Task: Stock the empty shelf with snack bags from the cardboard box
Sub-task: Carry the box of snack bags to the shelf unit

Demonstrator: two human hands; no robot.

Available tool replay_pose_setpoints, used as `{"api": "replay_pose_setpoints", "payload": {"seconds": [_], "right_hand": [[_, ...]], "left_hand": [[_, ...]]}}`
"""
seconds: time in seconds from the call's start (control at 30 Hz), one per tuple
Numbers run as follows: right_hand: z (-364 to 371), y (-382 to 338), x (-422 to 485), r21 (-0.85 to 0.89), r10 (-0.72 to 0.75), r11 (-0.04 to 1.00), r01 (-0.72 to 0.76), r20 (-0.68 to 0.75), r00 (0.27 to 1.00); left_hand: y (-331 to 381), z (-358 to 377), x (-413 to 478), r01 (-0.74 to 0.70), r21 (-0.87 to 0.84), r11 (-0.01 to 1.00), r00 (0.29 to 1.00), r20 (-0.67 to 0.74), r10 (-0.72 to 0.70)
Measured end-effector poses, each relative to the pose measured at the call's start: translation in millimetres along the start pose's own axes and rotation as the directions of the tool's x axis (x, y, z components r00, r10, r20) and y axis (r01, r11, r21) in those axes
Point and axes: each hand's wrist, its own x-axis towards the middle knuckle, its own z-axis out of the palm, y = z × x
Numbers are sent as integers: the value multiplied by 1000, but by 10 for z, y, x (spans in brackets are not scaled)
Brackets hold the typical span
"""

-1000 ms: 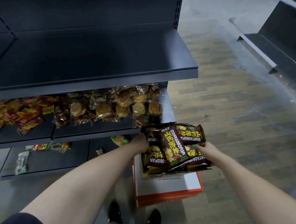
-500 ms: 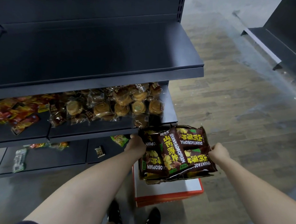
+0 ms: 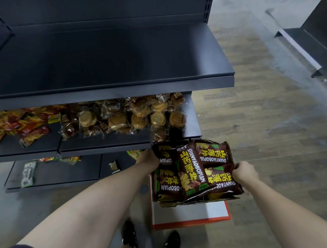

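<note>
I have the cardboard box (image 3: 193, 202) carried between both hands, and the one thing that matters for the next move is where it sits against the empty shelf (image 3: 115, 57). The box hangs below that shelf's front lip, under its right-hand corner and just out toward me. The bare deck therefore lies up, back and to the left of my fingers. The box spans from hand to hand, roughly parallel to the lip, and the snack bags (image 3: 192, 171) are heaped flat on top, printed faces up and pointing several ways.

My left hand (image 3: 148, 157) is the one nearer the shelf. Its fingers are wrapped round the box's left side and mostly hidden behind the bags, closed on it. My right hand (image 3: 245, 173) is farther out from the shelf, fingers curled tight on the right side where a bag's edge overlaps the cardboard.

The pastry packets (image 3: 122, 120) sit one level under the empty shelf. A white and orange carton (image 3: 191, 212) stands on the floor lower down, below the box.

I judge the load must rise clear of the lip before it goes in, left hand leading.
</note>
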Motion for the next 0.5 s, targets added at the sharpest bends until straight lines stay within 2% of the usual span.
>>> {"api": "replay_pose_setpoints", "payload": {"seconds": [0.2,0.37,0.5], "right_hand": [[87,-96,-130,12,-25,1000,24,70,997],[139,-123,-130,27,-22,999,17,179,984],[94,-164,-111,40,-25,999,15,244,970]], "left_hand": [[-89,-155,-57,99,-53,994,994,60,-95],[-202,-125,-85,113,23,993,993,32,-114],[-144,-152,-85,116,31,993,988,101,-119]]}}
